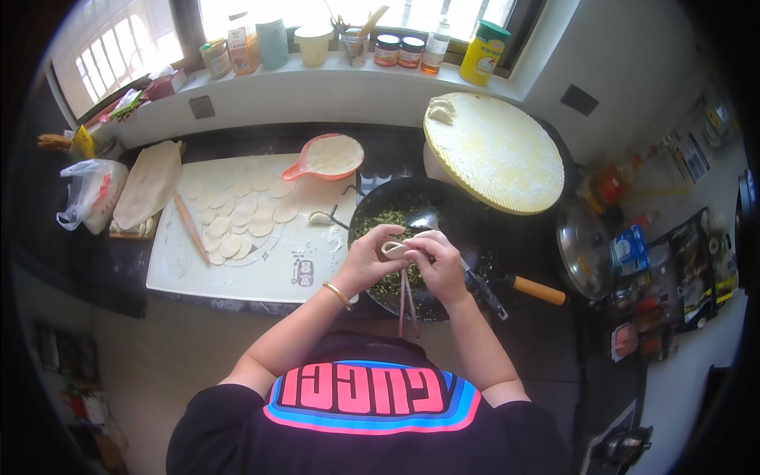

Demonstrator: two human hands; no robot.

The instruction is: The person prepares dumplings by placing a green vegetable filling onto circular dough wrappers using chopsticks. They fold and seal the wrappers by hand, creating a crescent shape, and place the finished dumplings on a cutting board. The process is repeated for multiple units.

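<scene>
Both hands meet over a black wok (451, 222) of chopped green filling (378, 220). My left hand (366, 261) and my right hand (439, 267) pinch a small pale dumpling wrapper (393, 249) between their fingers. A pair of chopsticks (406, 301) hangs down from my right hand. Left of the wok, a white pastry mat (277, 261) carries several round dough wrappers (237, 214) and a wooden rolling pin (191, 229).
A red scoop of flour (328, 156) rests at the mat's far edge. A round yellow tray (495, 150) holds a few folded dumplings (441, 109). Jars and bottles (396, 49) line the windowsill. A glass lid (584, 249) and packets lie at the right, a plastic bag (91, 194) at the left.
</scene>
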